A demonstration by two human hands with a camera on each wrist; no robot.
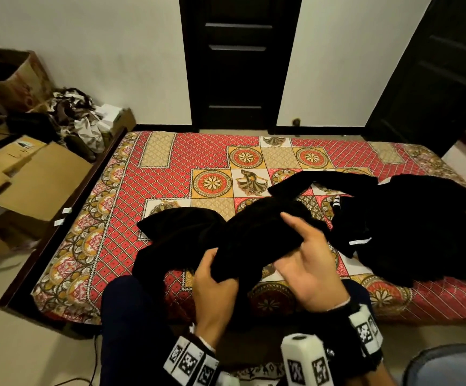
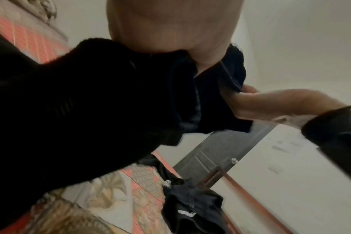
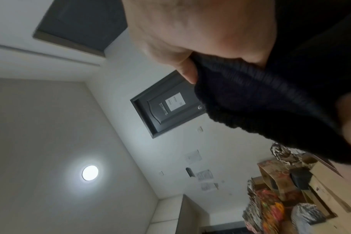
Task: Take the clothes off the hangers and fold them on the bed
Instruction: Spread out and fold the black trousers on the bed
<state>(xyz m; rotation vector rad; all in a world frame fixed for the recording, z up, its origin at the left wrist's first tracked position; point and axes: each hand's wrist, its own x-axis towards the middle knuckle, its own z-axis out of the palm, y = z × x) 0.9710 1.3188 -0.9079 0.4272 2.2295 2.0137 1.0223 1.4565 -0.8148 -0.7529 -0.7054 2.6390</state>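
Observation:
A black knit garment (image 1: 259, 227) lies bunched across the near part of the bed (image 1: 156, 190). Its near end is lifted between both my hands. My left hand (image 1: 212, 280) grips the lower left end, fingers curled under the fabric. Palm up, my right hand (image 1: 307, 263) holds the bunch from the right, fingers wrapped over it. In the left wrist view the garment (image 2: 70, 102) hangs from my palm, with the right hand (image 2: 281, 102) behind it. The right wrist view shows fingers (image 3: 188, 71) pinching the ribbed fabric (image 3: 250, 95). No hanger is visible.
A pile of black clothes (image 1: 410, 224) with a white label covers the bed's right side. Cardboard boxes (image 1: 39, 179) and a heap of patterned cloth (image 1: 73, 115) stand on the floor to the left. Dark doors (image 1: 240, 62) are behind the bed.

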